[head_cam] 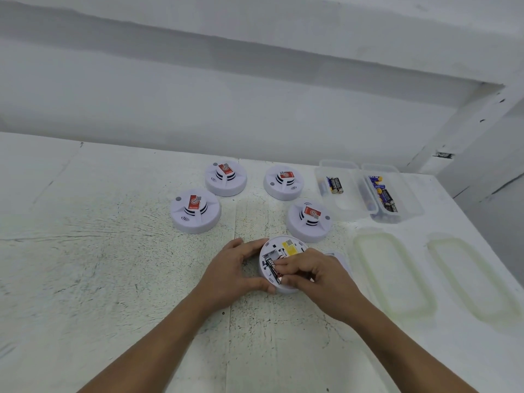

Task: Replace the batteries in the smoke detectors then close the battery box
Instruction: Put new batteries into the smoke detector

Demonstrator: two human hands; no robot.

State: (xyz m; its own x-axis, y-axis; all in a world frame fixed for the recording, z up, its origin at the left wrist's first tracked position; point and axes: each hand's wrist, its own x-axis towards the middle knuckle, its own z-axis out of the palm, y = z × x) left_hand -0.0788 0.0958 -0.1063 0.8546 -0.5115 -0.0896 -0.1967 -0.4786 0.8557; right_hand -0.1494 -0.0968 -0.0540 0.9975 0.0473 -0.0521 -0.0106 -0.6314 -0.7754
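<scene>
Left hand (235, 268) is clamped on the left rim of the overturned round white plastic smoke detector (283, 244), fingers curled round its edge. It sits right in front of me on the speckled white counter (113, 265). Right hand (314, 275) pinches the black cylindrical battery (271, 266) over the open compartment. Its long axis points away from me, leaning slightly left. With my right hand on it, seating it looks like a press straight down. The clear plastic battery boxes (351, 211) stand open, far right.
</scene>
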